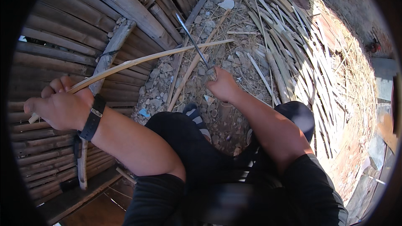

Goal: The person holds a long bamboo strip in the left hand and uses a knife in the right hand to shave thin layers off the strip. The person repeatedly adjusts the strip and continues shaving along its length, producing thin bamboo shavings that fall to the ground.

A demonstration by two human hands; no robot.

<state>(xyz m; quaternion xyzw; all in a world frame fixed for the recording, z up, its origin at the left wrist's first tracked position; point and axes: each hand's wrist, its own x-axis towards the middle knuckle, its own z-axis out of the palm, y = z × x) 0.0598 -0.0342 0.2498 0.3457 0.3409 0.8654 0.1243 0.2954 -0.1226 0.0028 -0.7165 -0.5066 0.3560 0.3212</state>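
My left hand (63,104), with a dark strap on its wrist, is closed around the near end of a long, slightly bowed bamboo strip (142,60). The strip runs off to the right and its far end reaches the middle of the view. In my right hand (222,86) is the handle of a knife (193,41) with a long, narrow metal blade. The blade points up and to the left, and it crosses the strip near the strip's far part. Whether blade and strip touch I cannot tell.
A slatted bamboo wall (63,37) with wooden beams stands on the left. Many split bamboo strips (299,54) lie piled on the right. Rubble and broken stones (161,83) cover the ground ahead, near my sandalled foot (194,117). A brick wall (356,4) rises at the far right.
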